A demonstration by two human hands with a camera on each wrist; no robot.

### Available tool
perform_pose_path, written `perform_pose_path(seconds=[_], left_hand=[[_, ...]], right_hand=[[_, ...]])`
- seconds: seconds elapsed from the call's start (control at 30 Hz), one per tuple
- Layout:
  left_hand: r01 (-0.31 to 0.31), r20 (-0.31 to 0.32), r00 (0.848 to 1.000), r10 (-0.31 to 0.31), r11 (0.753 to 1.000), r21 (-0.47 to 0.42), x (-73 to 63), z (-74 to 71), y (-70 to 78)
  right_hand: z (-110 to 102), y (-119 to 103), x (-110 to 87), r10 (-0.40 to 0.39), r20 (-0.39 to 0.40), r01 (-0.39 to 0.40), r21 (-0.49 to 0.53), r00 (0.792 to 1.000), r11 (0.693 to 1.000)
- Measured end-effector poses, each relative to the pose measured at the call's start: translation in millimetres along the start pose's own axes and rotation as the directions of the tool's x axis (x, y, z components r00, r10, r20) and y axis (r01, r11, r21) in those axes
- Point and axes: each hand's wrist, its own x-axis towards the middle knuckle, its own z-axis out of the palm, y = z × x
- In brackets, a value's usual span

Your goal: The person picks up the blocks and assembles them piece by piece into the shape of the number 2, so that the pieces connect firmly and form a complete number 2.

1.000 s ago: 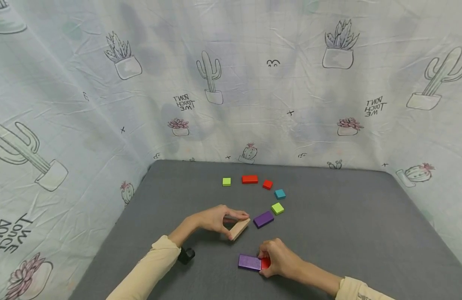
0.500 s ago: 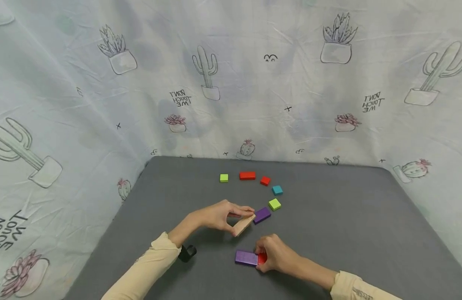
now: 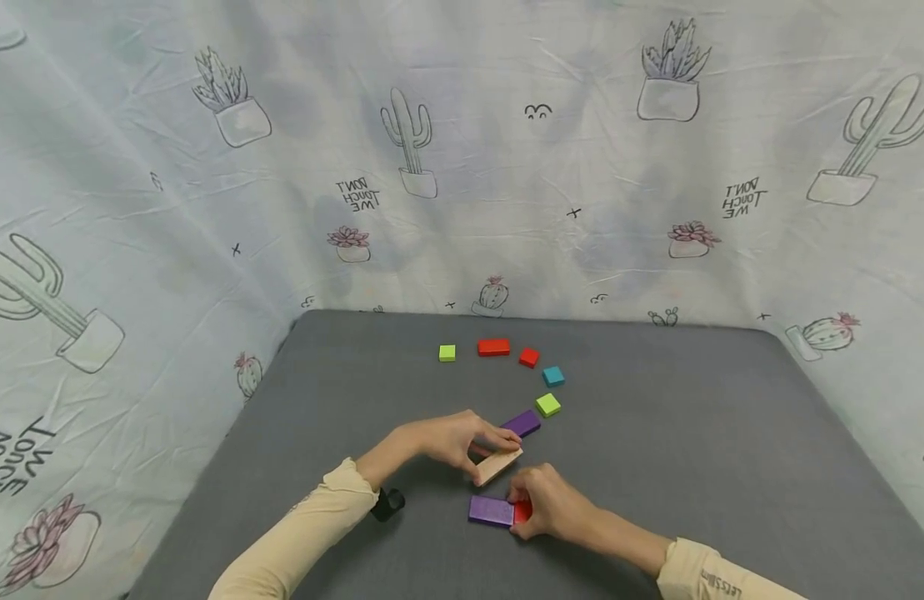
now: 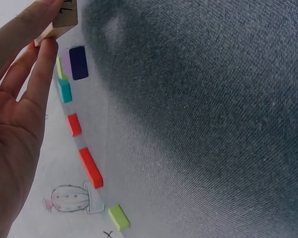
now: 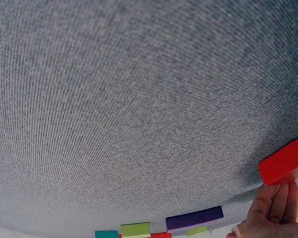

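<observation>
A pale wooden block (image 3: 499, 467) with dark marks is pinched by the left hand (image 3: 456, 438), its length slanting toward the far right corner of the grey table (image 3: 694, 450). Nearer than it, well apart from the table's far edge, one purple block (image 3: 491, 511) lies flat. At its right end is a red block (image 5: 283, 162), which the right hand (image 3: 557, 502) pinches.

Pale block (image 3: 497, 467): bare wood, smooth, matt. Red block (image 5: 283, 162): smooth, paint-like finish. Sleeves (image 3: 300, 529): matt cloth, creased. Worktop (image 3: 694, 433): woven cloth, matt, finely ribbed. Curtain (image 3: 476, 167) beyond worktop's back edge: creased, printed cloth.
</observation>
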Motion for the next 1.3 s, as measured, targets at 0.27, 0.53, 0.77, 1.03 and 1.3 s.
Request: perform_pose_path(seconds=[0.27, 0.53, 0.77, 1.03, 1.3], left_hand=[[0.039, 0.055, 0.998, -0.04, 0.999, 0.011, 6.4, 7.9, -8.1], [0.031, 0.074, 0.997, -0.03, 0.999, -0.017, 11.8, 12.8, -12.3], [0.068, 0.098, 0.993, -0.059, 0.993, -0.096, 16.8, 11.9, -9.8], [0.067, 0.124, 0.991, -0.05, 0.988, -0.136, 23.6, 13.0, -10.1], [0.066, 0.132, 0.99, -0.043, 0.983, -0.174, 25.6, 14.3, -8.8]], right_hand=[[3.6, 0.5, -1.1, -0.013, -0.021, 0.013, 0.005, 1.0, 1.0], [2.9, -0.1, -1.2, 0.011, -0.015, -0.011, 0.03, 1.0, 0.999], [3.0, 2.8, -1.5, 0.002, -0.016, -0.001, 0.041, 1.0, 0.999], [2.1, 2.3, -2.7, -0.03, -0.038, 0.031, 0.032, 0.999, 0.999], [2.2, 3.2, -3.1, -0.04, -0.042, 0.041, 0.022, 0.998, 0.999]])
